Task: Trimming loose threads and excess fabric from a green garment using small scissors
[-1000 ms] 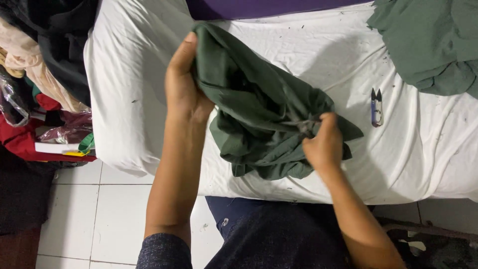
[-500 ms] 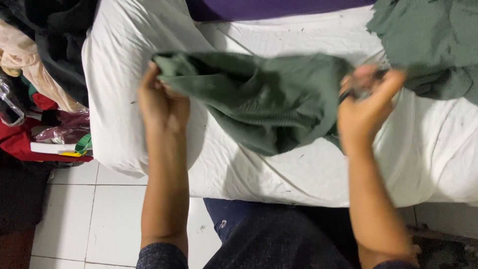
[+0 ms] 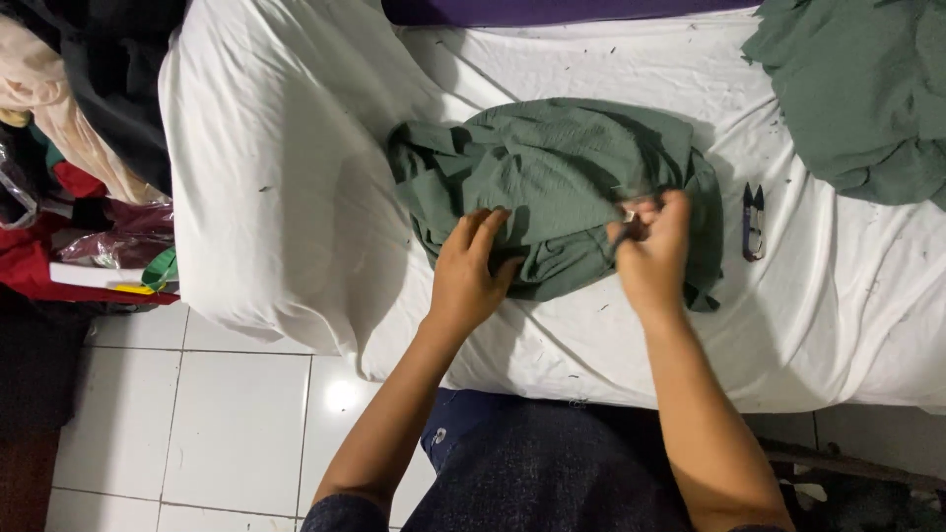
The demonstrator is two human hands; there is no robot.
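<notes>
While the left hand (image 3: 468, 271) rests flat, fingers spread, on the green garment (image 3: 552, 187), the right hand (image 3: 652, 251) pinches its fabric.

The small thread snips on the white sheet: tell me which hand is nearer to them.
Right. The right hand pinches the green garment just beside the thread snips; the left hand rests on the garment's far side, farther off.

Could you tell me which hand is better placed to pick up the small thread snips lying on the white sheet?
The right hand, probably. It pinches the green garment just beside the thread snips, while the left hand rests flat on the cloth's far side.
</notes>
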